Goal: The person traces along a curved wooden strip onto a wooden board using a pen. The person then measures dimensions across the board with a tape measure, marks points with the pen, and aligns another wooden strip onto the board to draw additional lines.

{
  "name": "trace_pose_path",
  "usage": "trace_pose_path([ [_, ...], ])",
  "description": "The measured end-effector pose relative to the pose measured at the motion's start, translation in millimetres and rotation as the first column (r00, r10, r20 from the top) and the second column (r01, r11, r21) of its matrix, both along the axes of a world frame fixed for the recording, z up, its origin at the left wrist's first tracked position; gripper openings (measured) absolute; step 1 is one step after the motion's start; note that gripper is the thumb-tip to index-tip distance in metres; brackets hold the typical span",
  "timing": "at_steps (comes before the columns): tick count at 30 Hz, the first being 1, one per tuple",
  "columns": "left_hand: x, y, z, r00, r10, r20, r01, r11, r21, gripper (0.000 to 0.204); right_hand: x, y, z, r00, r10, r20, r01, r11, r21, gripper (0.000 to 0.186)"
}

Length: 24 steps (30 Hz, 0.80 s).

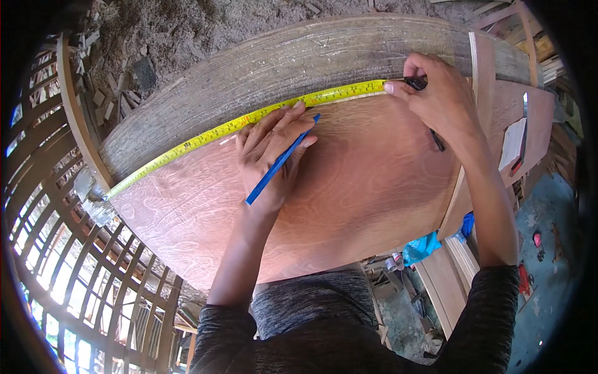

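Left hand (269,153): fingers curled, pinching blue pen (282,160), tips touching yellow tape (212,133). Right hand (439,100): fingers bent, pinching tape at plywood (374,174) edge.

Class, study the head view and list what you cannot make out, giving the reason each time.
Tape case: head view, mostly hidden by the right hand.
Thin dark item: head view; whether it joins the case is hidden by that hand.
Yellow tape: head view; its far end is too small to show whether it hooks on.
Slatted structure: head view, cut off by the dark fisheye rim.
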<state>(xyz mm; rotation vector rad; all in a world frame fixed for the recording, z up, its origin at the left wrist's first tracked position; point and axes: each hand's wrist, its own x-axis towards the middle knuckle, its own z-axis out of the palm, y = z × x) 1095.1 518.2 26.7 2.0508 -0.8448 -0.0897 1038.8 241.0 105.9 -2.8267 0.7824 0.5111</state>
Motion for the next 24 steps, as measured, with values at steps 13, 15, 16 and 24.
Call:
trace_pose_path([
  [13, -0.8, -4.7, -6.5, 0.997, 0.054, -0.052, -0.055, 0.998, -0.007, 0.021, -1.0, 0.5, 0.0, 0.999, 0.016, 0.028, -0.015, 1.000, -0.010, 0.045],
  [15, -0.9, -5.5, -6.9, 0.997, 0.055, -0.046, -0.055, 0.998, 0.000, 0.021, -1.5, 1.4, 0.3, 1.000, 0.010, 0.020, -0.010, 1.000, -0.013, 0.045],
  [16, -0.4, -6.4, -6.8, 0.998, 0.053, -0.024, -0.053, 0.999, 0.009, 0.021, -2.0, 1.5, 0.2, 1.000, 0.011, 0.024, -0.010, 1.000, -0.015, 0.045],
  [24, 0.5, -8.1, -4.6, 0.999, 0.046, -0.003, -0.046, 0.999, 0.020, 0.020, -5.0, -2.8, -2.3, 0.999, 0.024, 0.044, -0.023, 1.000, -0.010, 0.045],
])
